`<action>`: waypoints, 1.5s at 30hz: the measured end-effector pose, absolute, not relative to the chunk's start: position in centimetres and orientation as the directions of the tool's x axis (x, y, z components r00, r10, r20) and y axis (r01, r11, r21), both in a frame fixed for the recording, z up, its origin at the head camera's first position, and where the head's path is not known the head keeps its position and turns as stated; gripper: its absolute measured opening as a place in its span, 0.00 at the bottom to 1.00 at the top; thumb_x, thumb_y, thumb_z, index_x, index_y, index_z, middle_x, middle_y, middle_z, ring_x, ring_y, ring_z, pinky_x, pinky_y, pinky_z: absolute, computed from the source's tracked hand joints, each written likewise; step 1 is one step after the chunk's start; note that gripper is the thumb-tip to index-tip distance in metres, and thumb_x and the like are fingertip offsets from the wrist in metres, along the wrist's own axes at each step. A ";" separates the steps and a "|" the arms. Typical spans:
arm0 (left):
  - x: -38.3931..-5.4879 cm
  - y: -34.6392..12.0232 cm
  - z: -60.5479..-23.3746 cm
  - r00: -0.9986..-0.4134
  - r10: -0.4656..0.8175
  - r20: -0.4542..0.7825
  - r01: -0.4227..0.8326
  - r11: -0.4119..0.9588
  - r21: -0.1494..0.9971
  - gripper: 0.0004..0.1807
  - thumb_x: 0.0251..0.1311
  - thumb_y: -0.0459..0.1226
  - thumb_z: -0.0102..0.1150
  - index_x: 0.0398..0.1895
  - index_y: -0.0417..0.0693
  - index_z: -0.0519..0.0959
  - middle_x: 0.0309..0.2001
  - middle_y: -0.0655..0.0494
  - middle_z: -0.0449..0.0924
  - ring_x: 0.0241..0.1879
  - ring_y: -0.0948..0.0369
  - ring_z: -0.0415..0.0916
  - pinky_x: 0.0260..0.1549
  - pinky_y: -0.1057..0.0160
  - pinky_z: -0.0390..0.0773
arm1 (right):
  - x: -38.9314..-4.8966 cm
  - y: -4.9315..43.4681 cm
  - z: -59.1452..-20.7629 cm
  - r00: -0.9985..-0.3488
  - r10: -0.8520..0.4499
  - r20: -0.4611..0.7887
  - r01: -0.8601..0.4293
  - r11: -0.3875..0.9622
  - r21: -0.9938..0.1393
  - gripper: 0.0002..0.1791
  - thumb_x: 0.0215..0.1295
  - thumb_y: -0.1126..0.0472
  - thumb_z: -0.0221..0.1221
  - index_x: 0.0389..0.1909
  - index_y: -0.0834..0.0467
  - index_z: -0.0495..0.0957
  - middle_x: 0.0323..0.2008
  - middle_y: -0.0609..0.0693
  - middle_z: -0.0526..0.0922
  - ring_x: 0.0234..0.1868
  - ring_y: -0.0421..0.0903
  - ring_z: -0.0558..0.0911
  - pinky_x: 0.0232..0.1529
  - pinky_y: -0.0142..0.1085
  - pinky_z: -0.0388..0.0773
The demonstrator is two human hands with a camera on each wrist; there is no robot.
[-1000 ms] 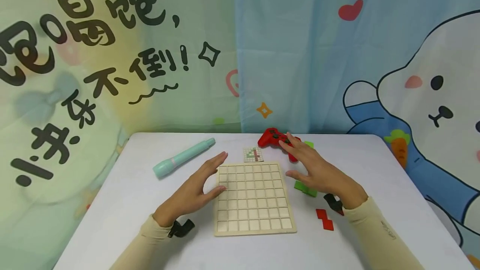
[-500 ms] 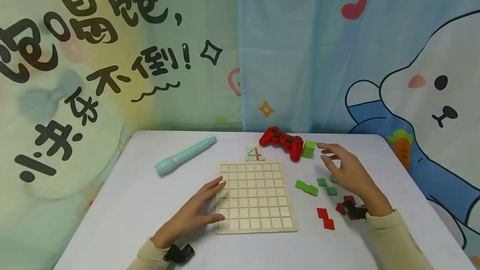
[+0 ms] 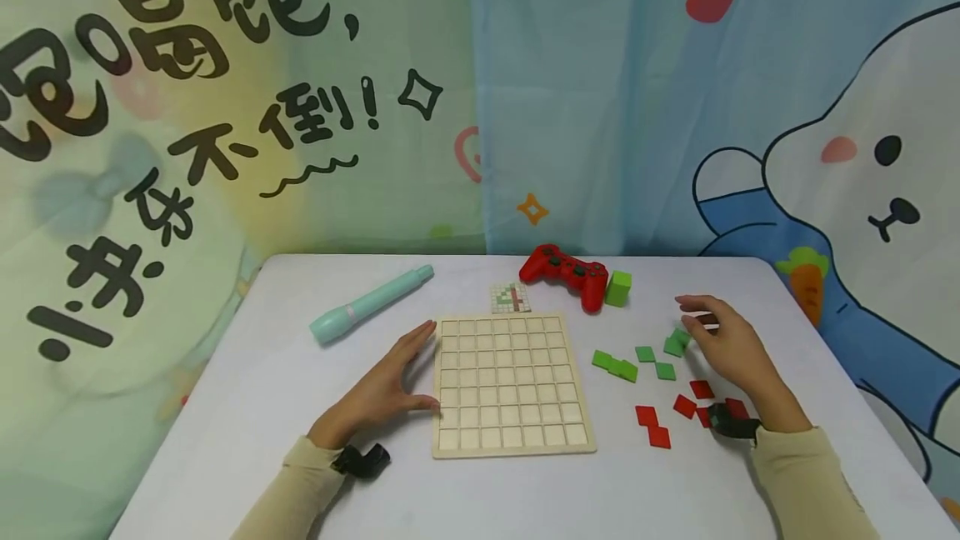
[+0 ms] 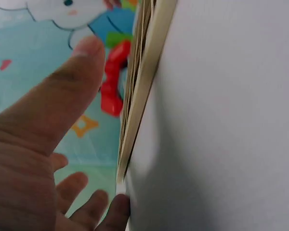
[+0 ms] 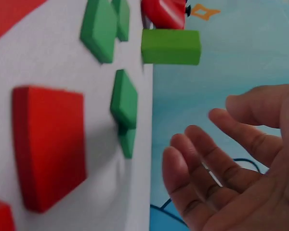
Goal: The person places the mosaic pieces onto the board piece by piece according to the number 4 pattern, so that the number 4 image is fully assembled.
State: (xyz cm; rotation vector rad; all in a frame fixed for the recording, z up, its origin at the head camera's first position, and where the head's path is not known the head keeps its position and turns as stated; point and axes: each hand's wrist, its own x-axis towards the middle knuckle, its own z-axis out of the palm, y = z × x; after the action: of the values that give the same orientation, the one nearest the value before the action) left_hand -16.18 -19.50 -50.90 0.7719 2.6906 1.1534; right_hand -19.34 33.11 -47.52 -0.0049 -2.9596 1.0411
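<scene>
A wooden grid board (image 3: 513, 386) lies flat on the white table. My left hand (image 3: 378, 394) is beside its left edge, thumb and fingers spread, holding nothing. In the left wrist view, the thumb (image 4: 70, 84) is near the board's side (image 4: 147, 72); whether it touches is unclear. My right hand (image 3: 735, 348) hovers right of some dark green square pieces (image 3: 665, 371), its fingers loosely bent around nothing. Several red square pieces (image 3: 659, 437) lie below and left of that hand, some partly hidden by the wrist camera. A light green joined piece (image 3: 615, 366) lies right of the board.
A red game controller (image 3: 564, 273) and a light green block (image 3: 618, 288) stand at the back. A small card with a coloured grid pattern (image 3: 510, 298) lies behind the board. To the left is a mint-green tube-like object (image 3: 371, 305). A printed curtain (image 3: 555, 107) hangs behind the table.
My right hand has moved right and down from in front of the controller, uncovering the green block and the coloured pieces. My left hand has stayed by the board's left edge with small shifts.
</scene>
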 end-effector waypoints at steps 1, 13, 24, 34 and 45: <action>-16.9 -19.5 -50.9 -0.863 0.500 0.075 0.399 0.584 0.706 0.68 0.50 0.47 0.84 0.89 0.50 0.48 0.88 0.44 0.48 0.86 0.42 0.48 0.81 0.37 0.58 | -19.4 33.3 -47.7 -1.000 0.007 -0.018 0.016 0.785 -0.619 0.26 0.86 0.57 0.49 0.78 0.61 0.66 0.72 0.72 0.70 0.66 0.73 0.73 0.65 0.71 0.75; -19.7 -20.3 -50.6 -0.856 0.508 -0.095 0.327 0.675 0.661 0.75 0.45 0.51 0.86 0.89 0.46 0.43 0.89 0.44 0.42 0.87 0.40 0.42 0.83 0.37 0.53 | -19.6 33.5 -49.3 -0.990 -0.071 -0.125 0.013 0.823 -0.568 0.29 0.76 0.64 0.60 0.76 0.63 0.69 0.68 0.73 0.70 0.64 0.71 0.73 0.66 0.69 0.75; -20.1 -19.6 -50.5 -0.833 0.547 -0.082 0.384 0.679 0.626 0.73 0.43 0.51 0.86 0.87 0.38 0.49 0.87 0.39 0.46 0.86 0.37 0.46 0.82 0.36 0.56 | -18.8 34.3 -49.6 -0.992 -0.031 -0.124 0.039 0.850 -0.526 0.31 0.72 0.63 0.66 0.73 0.65 0.72 0.61 0.71 0.74 0.58 0.67 0.76 0.62 0.64 0.81; -20.5 -19.4 -50.2 -0.845 0.528 -0.078 0.371 0.686 0.626 0.72 0.43 0.51 0.86 0.86 0.37 0.50 0.88 0.42 0.46 0.86 0.39 0.46 0.82 0.39 0.56 | -19.6 34.4 -49.6 -0.998 0.027 -0.052 0.050 0.854 -0.518 0.22 0.72 0.59 0.67 0.61 0.67 0.78 0.49 0.66 0.77 0.48 0.59 0.76 0.48 0.48 0.82; -20.7 -19.1 -50.5 -0.831 0.552 -0.065 0.389 0.661 0.642 0.71 0.43 0.50 0.87 0.85 0.33 0.51 0.87 0.38 0.47 0.85 0.36 0.47 0.81 0.37 0.57 | -19.2 34.6 -48.9 -0.993 0.071 -0.098 0.113 0.838 -0.534 0.25 0.75 0.58 0.64 0.65 0.69 0.74 0.54 0.70 0.78 0.51 0.63 0.77 0.57 0.59 0.84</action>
State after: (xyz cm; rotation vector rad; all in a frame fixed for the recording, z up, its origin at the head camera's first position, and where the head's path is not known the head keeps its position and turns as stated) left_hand -20.71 -19.09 -50.52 0.7591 2.6242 0.9273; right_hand -19.24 34.60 -48.87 -0.1542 -3.0829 0.9023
